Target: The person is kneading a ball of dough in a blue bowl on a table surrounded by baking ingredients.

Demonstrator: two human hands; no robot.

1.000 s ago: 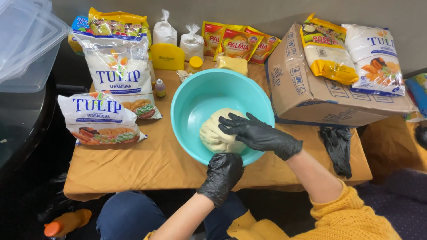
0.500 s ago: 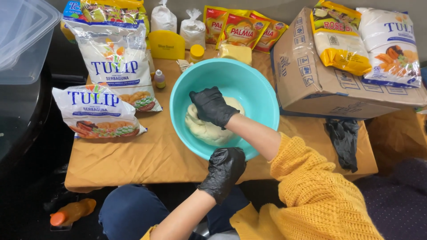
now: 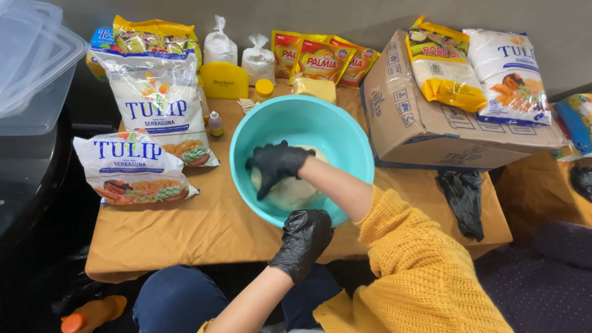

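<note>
Soft, sticky-looking dough [image 3: 290, 188] sits mid-bowl [image 3: 345, 139]; the right hand [image 3: 276, 163] presses it, fingers spread, grasping nothing. Left hand [image 3: 303, 237] closes on the rim at six o'clock.

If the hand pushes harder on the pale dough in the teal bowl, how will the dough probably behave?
The dough looks soft, so it would likely dent and flatten under the right hand rather than slide. It may cling to the glove. The bowl might shift, which is perhaps why the left hand grips its rim.
</note>
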